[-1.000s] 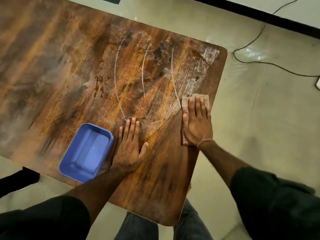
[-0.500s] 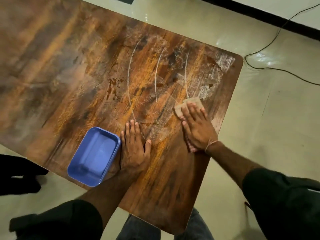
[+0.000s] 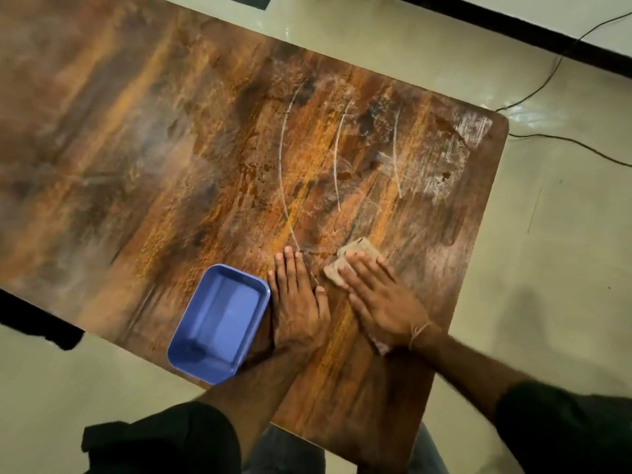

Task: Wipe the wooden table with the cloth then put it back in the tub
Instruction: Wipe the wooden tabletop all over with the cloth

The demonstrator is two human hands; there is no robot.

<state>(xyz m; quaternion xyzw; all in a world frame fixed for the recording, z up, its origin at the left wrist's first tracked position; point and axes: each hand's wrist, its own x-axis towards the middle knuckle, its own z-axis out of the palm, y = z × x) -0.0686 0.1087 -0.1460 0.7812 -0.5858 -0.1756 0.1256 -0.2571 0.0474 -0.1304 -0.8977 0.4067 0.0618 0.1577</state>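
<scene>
Head view, looking down on the wooden table. Your right hand lies flat, fingers straight and together, and presses the tan cloth against the tabletop. The cloth's far corner shows beyond your fingertips, and a small part of it shows under the heel of the hand. Your left hand rests palm-down on the bare wood, fingers straight, holding nothing. It lies just beside the right rim of the blue tub; you cannot tell whether they touch. The tub stands at the near edge of the table with one corner past the edge, and the cloth is outside it, apart from it on the far side of your left hand. Pale curved streaks cross the wood beyond both hands. A thin cord circles your right wrist. A black cable runs over the floor to the right.
</scene>
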